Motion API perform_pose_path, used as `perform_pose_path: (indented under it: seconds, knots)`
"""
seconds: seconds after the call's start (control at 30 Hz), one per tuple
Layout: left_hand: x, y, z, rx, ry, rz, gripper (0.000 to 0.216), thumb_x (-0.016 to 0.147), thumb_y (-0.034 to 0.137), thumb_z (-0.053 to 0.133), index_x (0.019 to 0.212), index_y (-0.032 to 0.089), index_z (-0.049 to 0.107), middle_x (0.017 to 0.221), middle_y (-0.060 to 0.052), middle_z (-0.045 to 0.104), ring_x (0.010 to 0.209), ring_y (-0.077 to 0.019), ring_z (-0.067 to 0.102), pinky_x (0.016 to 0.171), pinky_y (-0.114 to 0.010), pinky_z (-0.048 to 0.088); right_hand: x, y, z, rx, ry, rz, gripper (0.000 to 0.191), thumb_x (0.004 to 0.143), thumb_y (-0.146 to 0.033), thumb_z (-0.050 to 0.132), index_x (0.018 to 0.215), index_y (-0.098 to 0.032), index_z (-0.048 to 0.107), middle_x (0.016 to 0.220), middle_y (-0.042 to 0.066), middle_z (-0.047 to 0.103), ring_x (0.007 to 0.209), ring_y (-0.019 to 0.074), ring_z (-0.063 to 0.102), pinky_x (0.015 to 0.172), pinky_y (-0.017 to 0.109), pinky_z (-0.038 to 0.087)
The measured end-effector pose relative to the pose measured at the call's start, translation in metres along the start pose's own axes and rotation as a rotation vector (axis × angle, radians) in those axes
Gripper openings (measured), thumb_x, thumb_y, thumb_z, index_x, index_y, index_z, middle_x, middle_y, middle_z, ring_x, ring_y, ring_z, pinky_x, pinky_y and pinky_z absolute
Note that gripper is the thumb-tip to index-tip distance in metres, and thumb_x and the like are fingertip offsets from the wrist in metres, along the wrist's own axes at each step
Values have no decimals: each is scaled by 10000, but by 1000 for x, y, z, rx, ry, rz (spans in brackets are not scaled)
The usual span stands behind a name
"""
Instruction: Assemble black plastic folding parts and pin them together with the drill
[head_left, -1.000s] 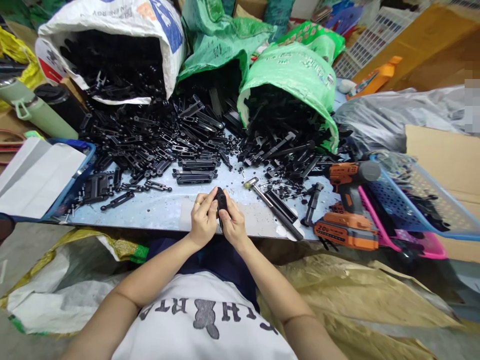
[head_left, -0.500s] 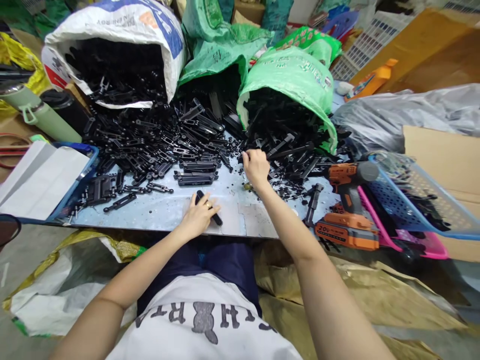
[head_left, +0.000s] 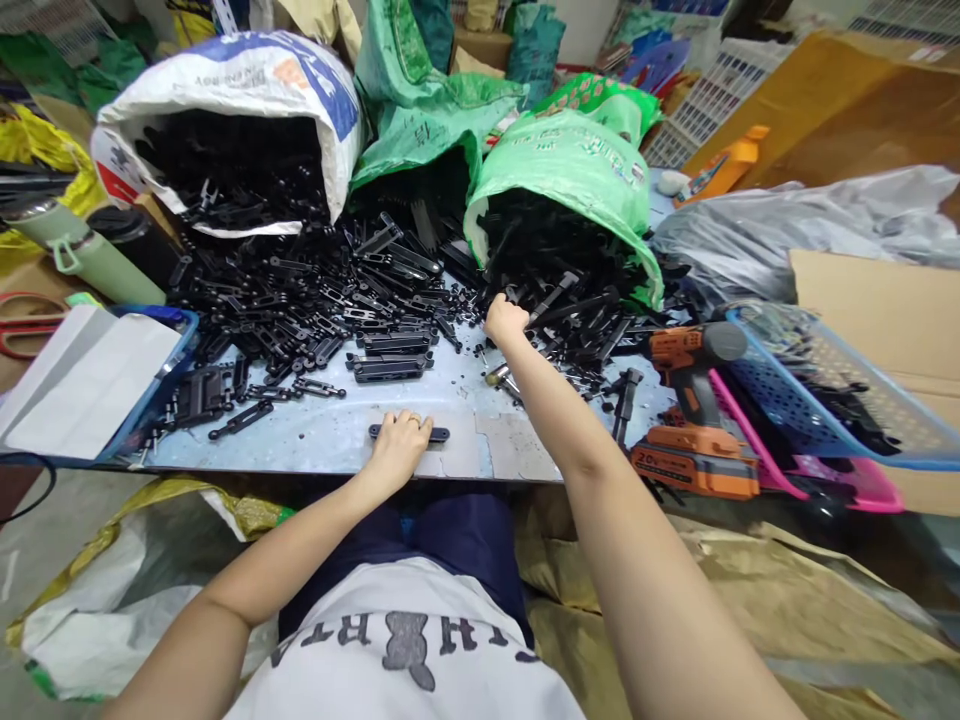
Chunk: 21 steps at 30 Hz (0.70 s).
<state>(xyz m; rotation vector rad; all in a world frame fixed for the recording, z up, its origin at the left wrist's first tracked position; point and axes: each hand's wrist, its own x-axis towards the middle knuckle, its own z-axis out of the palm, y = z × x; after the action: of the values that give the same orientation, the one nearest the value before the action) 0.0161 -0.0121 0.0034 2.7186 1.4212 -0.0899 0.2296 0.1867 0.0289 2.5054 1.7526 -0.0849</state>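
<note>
My left hand lies over a flat black plastic bar near the table's front edge, fingers curled on it and pressing it down. My right hand is stretched far forward, fingers closed among the black plastic strips spilling from the green sack. What those fingers pinch is too small to make out. A heap of black clip parts covers the table's middle and left.
A white sack full of black parts lies at the back left. An orange cordless drill and a blue basket stand on the right. A small hammer lies under my right forearm. A blue tray holds white sheets at left.
My hands parted: the left laid the black bar flat on the table and turned it sideways, the right reached forward into the strips by the green sack.
</note>
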Motion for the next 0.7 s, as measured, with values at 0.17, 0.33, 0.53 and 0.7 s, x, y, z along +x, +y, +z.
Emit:
perform_pose_path:
  seconds: [0.17,0.33,0.53,0.7]
  knots:
    - [-1,-11,11,-52,33,-28,344,881,114,410,1214,120,494,1012,-138,595,973,-248,513,781,-382,383,-41,36,-6,-88,260,-99,301,842,-60,342,1120,-38,456,1032,216,570,1042,292,507,795,362,392]
    - [5,-18,22,-225,66,88,354,906,306,452,1229,164,475,1014,-97,572,980,-217,515,806,-338,403,-126,87,6,-58,93,-556,229,909,-236,372,1083,-126,472,983,140,583,818,216,562,662,280,372]
    - [12,-20,15,-305,21,168,281,918,259,385,1153,159,503,1025,-81,571,998,-206,511,869,-340,402,-199,87,41,-73,-148,-1026,392,934,-502,288,1010,-191,515,878,73,614,744,184,593,622,266,344]
    - [11,-16,7,-312,3,150,379,870,436,454,1147,179,482,1051,-82,558,1006,-235,517,872,-377,399,-206,73,52,-126,-123,-966,403,938,-504,258,1012,-213,527,851,56,621,735,181,592,602,271,308]
